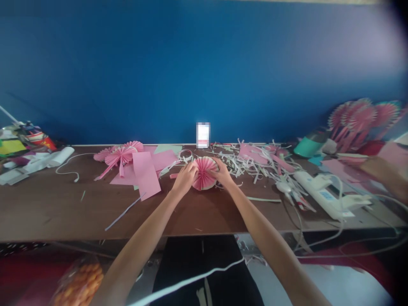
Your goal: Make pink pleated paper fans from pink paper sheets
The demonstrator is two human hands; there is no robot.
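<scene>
A round pleated pink paper fan (204, 173) with a pale edge is held upright just above the brown table (204, 214). My left hand (186, 176) grips its left edge, fingers closed on the paper. On the opposite side my right hand (222, 172) holds the fan, its thumb pressed on the pleats near the centre. A pink strip (174, 175) lies left of my left hand. Pink paper sheets (146, 174) and several finished pleated fans (119, 156) lie farther left.
White paper shreds (251, 163) are heaped at the back right. A power strip (321, 195) with cables lies at right, near another person's arm (384, 174). More pink fans (360, 117) stand by a teal container (307, 146). A lit phone (203, 135) leans against the blue wall.
</scene>
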